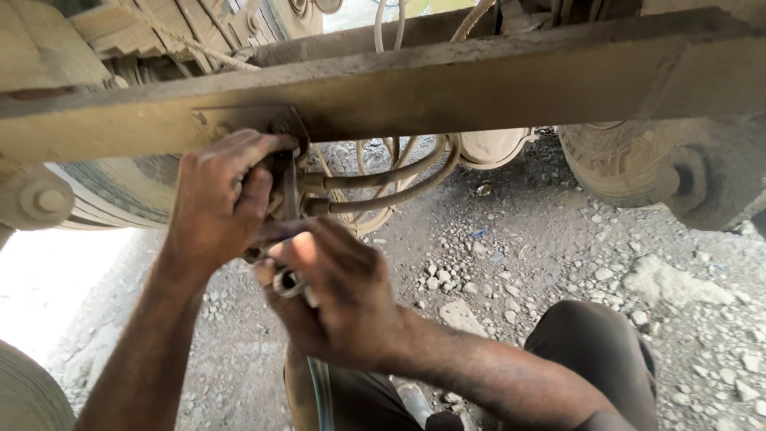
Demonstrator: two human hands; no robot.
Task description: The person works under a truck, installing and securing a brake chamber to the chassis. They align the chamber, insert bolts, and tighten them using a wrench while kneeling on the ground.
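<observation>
- The left hand (219, 199), grimy and dusty, sits left of the frame's centre, its fingers curled shut around a dark metal valve fitting (286, 187) that hangs just under the beam; the thumb side presses against the fitting's upper part.
- The right hand (339, 291) lies just below and right of the left one, near the middle of the frame. Its fingers are closed over a small steel ring-ended spanner (286, 282), whose round end shows at the hand's left edge, below the fitting. How the spanner's other end meets the fitting is hidden by the fingers.
- The two hands touch or nearly touch at the fitting; the exact contact cannot be told.
- The fitting is fixed to a flat dusty metal bracket plate (239, 121) bolted on the face of a long, dirt-coated tan steel chassis beam (479, 80), which crosses the whole upper frame, rising slightly to the right.
- Two thick tan rubber hoses (383, 179) leave the fitting's right side, run right and curve up behind the beam at the centre.
- A worn, mud-caked tyre (120, 191) shows behind the left forearm at the left edge; another dusty wheel (630, 168) stands at the upper right, well apart from the hands.
- The ground is grey gravel with loose stones (519, 255), filling the right half of the frame.
- The person's knee in dark trousers (598, 343) shows at the lower right, beside the right forearm.
</observation>
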